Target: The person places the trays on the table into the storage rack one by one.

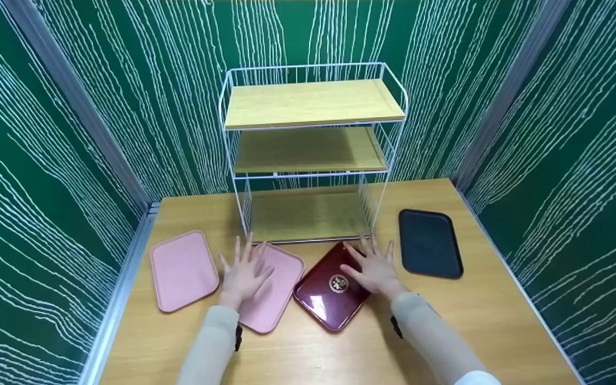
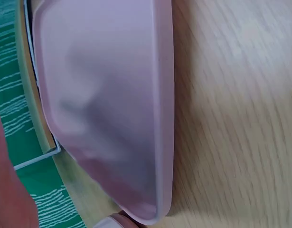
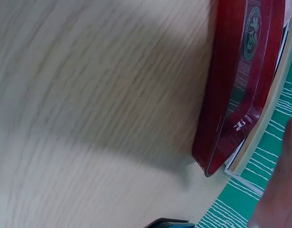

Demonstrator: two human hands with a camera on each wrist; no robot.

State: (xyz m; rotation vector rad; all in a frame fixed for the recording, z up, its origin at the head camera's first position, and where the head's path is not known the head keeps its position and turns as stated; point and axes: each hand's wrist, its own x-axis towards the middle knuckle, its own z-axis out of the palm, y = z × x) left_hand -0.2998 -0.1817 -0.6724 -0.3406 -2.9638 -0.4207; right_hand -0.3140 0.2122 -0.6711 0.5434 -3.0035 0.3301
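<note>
Hovering w/ L hand point(image 1: 240, 280) over inner pink tray point(image 1: 272, 293) (L side), R hand point(image 1: 378, 272) over maroon tray point(image 1: 330, 291) (R side), gripping nothing w/ splayed fingers point(image 1: 246, 252).

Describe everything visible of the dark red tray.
The dark red tray is glossy, like lacquered plastic: a rounded rectangle with raised sides and a round gold emblem. It lies face up, angled, on the table before the shelf, right of the nearer pink tray. The right hand is spread over its right part; contact is unclear.
</note>
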